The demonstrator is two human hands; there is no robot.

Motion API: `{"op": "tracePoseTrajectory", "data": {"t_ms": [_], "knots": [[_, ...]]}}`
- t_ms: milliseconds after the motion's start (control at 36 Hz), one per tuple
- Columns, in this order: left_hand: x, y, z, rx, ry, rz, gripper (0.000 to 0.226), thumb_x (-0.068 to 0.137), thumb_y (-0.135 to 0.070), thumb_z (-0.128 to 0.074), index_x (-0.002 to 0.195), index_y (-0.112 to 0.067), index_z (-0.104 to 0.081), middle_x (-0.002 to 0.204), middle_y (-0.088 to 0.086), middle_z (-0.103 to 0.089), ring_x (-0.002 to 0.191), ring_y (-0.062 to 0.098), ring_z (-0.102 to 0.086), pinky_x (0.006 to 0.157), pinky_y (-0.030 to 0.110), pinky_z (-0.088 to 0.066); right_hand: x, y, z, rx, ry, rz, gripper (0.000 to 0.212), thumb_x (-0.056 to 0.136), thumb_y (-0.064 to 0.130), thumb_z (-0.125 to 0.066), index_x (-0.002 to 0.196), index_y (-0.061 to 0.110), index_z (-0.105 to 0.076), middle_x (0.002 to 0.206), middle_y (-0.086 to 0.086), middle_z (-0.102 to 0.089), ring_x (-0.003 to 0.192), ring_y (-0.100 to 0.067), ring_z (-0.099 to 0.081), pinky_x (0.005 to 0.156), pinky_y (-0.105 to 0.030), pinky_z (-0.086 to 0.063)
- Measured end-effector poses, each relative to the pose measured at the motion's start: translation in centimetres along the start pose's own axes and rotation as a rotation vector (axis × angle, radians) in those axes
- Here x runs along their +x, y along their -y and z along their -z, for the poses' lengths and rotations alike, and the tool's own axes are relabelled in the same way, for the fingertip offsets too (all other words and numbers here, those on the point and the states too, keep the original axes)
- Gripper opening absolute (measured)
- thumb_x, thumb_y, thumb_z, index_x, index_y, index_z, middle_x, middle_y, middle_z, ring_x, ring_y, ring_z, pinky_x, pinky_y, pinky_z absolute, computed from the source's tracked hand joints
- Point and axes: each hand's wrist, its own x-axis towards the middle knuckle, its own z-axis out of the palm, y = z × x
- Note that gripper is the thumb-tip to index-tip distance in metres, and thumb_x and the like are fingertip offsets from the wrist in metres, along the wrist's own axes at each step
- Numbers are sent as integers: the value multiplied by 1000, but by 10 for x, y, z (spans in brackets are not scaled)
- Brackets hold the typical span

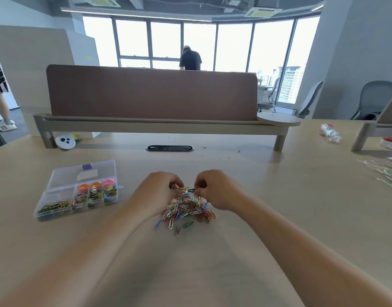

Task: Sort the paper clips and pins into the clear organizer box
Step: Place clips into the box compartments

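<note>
Desk (268, 207): left hand (156, 193), right hand (217, 192) pinch clips (187, 189) over pile (188, 210) (organizer box (62, 178) left).

fingertips of left hand (156, 191) and right hand (215, 189) hidden behind knuckles at the paper clips (188, 209); organizer box (66, 176) contents blurry

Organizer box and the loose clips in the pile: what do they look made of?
Organizer box: probably clear rigid plastic, glossy; its contents show through the walls. Loose paper clips: likely thin wire with coloured coating; slim bent loops in red, blue, green, white.
</note>
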Motion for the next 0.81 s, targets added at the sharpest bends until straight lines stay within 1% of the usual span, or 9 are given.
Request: {"op": "tracePoseTrajectory", "data": {"t_ms": [111, 194, 250, 361, 472, 500, 583, 722, 806], "knots": [[0, 3, -1, 19, 15, 14, 6, 86, -26, -68, 92, -27, -68, 76, -9, -64, 61, 7, -61, 63, 31, -53, 0, 0, -2, 1, 7, -8, 6, 91, 27, -63, 90, 22, -65, 81, 8, -60, 76, -15, -58, 60, -27, -42], [0, 6, -3, 31, 19, 11, 6, 86, -27, -68, 92, -27, -67, 79, -10, -64, 63, 5, -60, 60, 27, -48, 1, 0, -4, 5, 9, -30, 6, 91, 28, -63, 89, 23, -65, 81, 9, -61, 75, -14, -59, 63, -29, -49], [-1, 7, -3, 28, 17, 12, 8, 86, -27, -68, 94, -27, -66, 83, -9, -64, 65, 5, -60, 62, 28, -49, 1, 1, -5, 16, 7, -36, 8, 91, 28, -64, 91, 21, -68, 84, 6, -64, 76, -16, -61, 67, -32, -52], [-2, 10, -2, -19, -3, 19, 13, 85, -25, -69, 98, -26, -65, 86, -9, -64, 64, 4, -58, 65, 31, -51, 1, 6, -5, 36, 1, -34, 8, 91, 24, -63, 89, 18, -67, 84, 3, -65, 76, -17, -60, 63, -28, -47], [1, 0, -7, -4, 26, -8, 7, 85, -28, -69, 91, -27, -66, 83, -10, -63, 63, 1, -56, 60, 25, -44, -3, -3, -2, 51, -10, -67, 8, 91, 24, -63, 85, 19, -66, 81, 3, -66, 77, -18, -63, 68, -31, -51], [-3, 13, -1, -20, 11, 7, 5, 85, -27, -69, 89, -27, -65, 81, -10, -63, 64, 1, -56, 60, 25, -43, 3, 9, -7, 27, 13, -52, 8, 91, 24, -63, 84, 20, -66, 82, 4, -66, 76, -18, -63, 68, -31, -51], [-6, 21, 2, -23, -7, 12, 5, 85, -27, -69, 89, -25, -65, 82, -8, -64, 65, 3, -56, 62, 27, -47, 5, 18, -9, 4, 21, -49, 9, 91, 25, -63, 84, 21, -65, 82, 4, -66, 77, -17, -63, 69, -32, -51], [-9, 24, 10, -41, -31, 8, 7, 87, -27, -67, 93, -24, -66, 85, -9, -64, 67, 3, -55, 63, 26, -47, 6, 23, -9, 19, 16, -44, 9, 91, 25, -63, 83, 23, -64, 78, 6, -63, 72, -15, -58, 56, -25, -40], [-11, 31, 19, -68, -44, 20, 7, 87, -27, -67, 93, -24, -66, 84, -9, -64, 69, 6, -58, 65, 29, -50, 10, 32, -10, 45, 12, -42, 8, 92, 23, -63, 84, 22, -65, 75, 7, -62, 70, -14, -57, 58, -25, -42]]}}
